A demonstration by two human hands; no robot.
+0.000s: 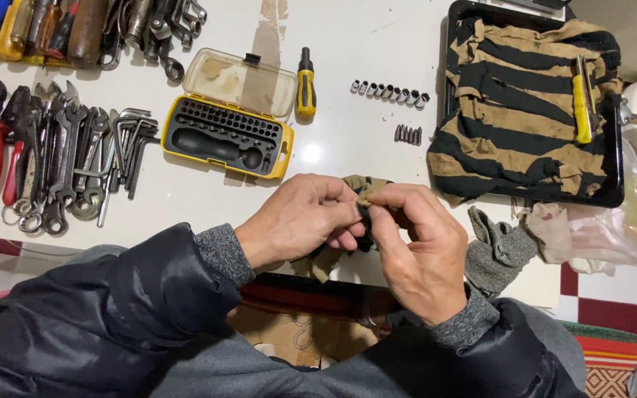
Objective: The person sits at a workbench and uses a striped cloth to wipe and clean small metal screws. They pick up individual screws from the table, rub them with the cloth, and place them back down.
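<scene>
Both hands meet at the table's near edge, wrists bent inward. The left hand [300, 221] and right hand [414, 239] each pinch a small tan rag [363, 188] between thumb and fingertips, wrapped round something dark that cannot be made out. Just beyond lies open white table [348, 140], between the yellow bit case [228, 129] at left and the striped cloth [517, 125] at right.

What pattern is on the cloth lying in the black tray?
The cloth has tan and black stripes; the head view shows it, draped over the tray.
</scene>
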